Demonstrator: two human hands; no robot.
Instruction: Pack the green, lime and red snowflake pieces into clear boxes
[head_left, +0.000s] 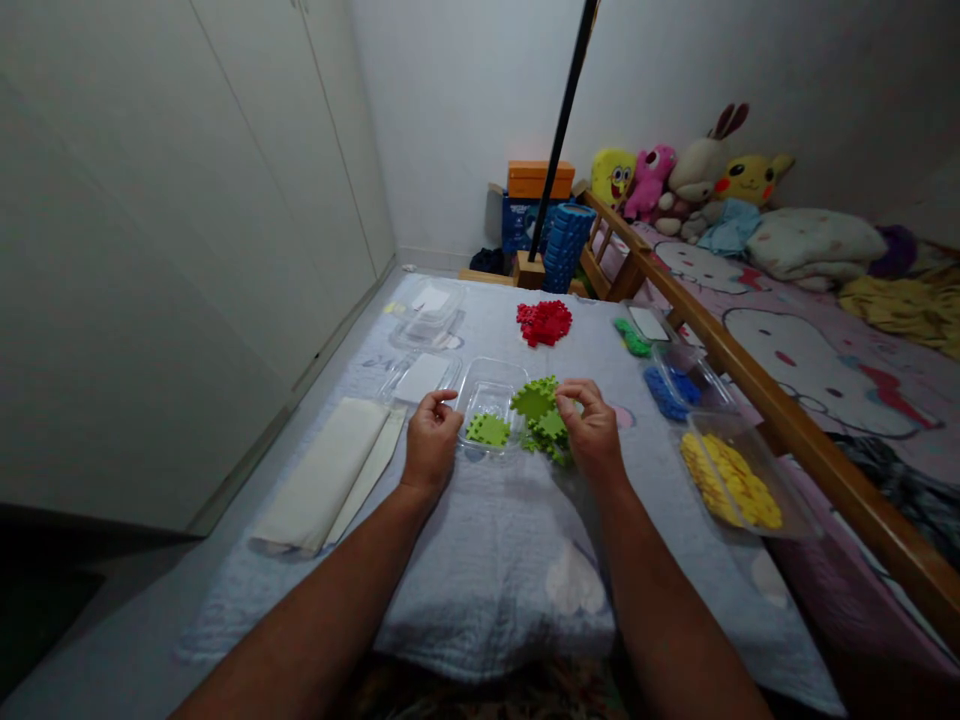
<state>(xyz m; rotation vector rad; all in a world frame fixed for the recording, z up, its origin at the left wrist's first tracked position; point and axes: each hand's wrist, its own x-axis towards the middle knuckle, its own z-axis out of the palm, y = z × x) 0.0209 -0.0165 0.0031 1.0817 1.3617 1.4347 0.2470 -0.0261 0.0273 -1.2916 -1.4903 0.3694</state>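
A clear plastic container (491, 381) sits on the pale blue cloth (495, 540) with a light green puzzle piece (487, 431) inside it. Beside it on the right lies a pile of light green pieces (541, 408). My left hand (431, 440) rests at the container's left edge, fingers curled, thumb and forefinger pinched near the rim; whether it holds anything I cannot tell. My right hand (594, 430) sits on the pile's right side, fingers pinched on a green piece.
A heap of red pieces (544, 322) lies farther back. At the right stand containers of yellow pieces (731, 480), blue pieces (670, 390) and dark green pieces (631, 338). Empty clear containers (426, 318) and folded white paper (330, 480) lie left. A wooden bed rail (757, 390) runs along the right.
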